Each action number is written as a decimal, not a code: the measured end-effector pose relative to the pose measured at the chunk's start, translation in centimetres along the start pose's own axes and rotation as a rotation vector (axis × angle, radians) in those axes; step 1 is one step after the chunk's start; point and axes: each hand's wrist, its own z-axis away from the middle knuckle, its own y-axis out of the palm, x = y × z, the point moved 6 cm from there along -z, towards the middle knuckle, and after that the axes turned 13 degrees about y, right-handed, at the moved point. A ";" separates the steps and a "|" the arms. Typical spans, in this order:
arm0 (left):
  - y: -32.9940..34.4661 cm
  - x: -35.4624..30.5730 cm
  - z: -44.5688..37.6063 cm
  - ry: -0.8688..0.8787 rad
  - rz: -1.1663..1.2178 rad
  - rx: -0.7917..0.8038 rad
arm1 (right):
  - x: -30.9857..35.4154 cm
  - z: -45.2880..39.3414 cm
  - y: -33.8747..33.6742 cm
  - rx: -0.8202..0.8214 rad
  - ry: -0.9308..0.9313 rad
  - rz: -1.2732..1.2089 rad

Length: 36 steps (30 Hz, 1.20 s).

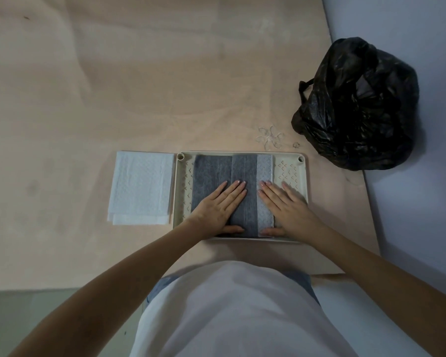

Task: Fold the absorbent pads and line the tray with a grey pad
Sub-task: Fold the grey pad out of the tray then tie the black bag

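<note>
Peach sheeting covers the bed (113, 86). At left lies a folded white pad (141, 188), just beside the tray (305, 181). Inside it, the grey pad (211, 173) lies folded, both hands pressing it flat, fingers straight: left hand (218, 207), right hand (285, 206). Far right sits a black bag (358, 104).

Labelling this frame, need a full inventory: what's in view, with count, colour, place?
grey pad: 1, grey, folded, lying in the tray
tray: 1, cream, on the bed sheet in front of the person
white pad: 1, white, folded, on the sheet just left of the tray
plastic bag: 1, black, crumpled, far right of the tray
bed sheet: 1, peach, under everything
hands: 2, left hand and right hand pressing flat on the grey pad
</note>
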 end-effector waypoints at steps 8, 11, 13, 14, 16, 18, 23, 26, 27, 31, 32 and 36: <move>-0.8 0.2 0.2 -0.021 0.056 -0.019 | 0.3 0.2 -1.1 0.004 -0.006 -0.006; -3.4 2.7 2.2 -0.240 0.225 -0.271 | 1.6 0.3 -3.9 -0.092 0.073 -0.263; -4.5 5.2 4.4 -0.496 0.324 -0.423 | 3.4 0.1 -6.0 -0.186 0.120 -0.325; -4.7 6.3 5.3 -0.597 0.362 -0.443 | 4.5 -0.3 -6.9 -0.207 0.157 -0.319; -4.7 8.0 6.2 -0.714 0.463 -0.421 | 6.8 -1.3 -8.2 -0.153 0.254 -0.280; -4.6 8.9 6.1 -0.754 0.534 -0.380 | 9.3 -2.5 -8.7 -0.034 0.309 -0.194; -3.8 9.6 4.7 -0.809 0.673 -0.272 | 13.3 -4.5 -10.1 0.088 0.278 -0.005; -3.6 10.0 4.2 -0.862 0.731 -0.235 | 14.0 -5.1 -10.3 0.095 0.260 0.041; -3.5 10.1 4.1 -0.874 0.737 -0.225 | 14.1 -5.2 -10.2 0.100 0.258 0.047; -3.2 10.4 3.8 -0.901 0.809 -0.227 | 14.3 -5.3 -10.0 0.108 0.266 0.038; -3.2 10.4 3.7 -0.900 0.841 -0.236 | 14.3 -5.4 -10.0 0.109 0.272 0.029; -3.4 10.3 3.7 -0.890 0.914 -0.308 | 14.0 -5.5 -10.1 0.122 0.269 0.004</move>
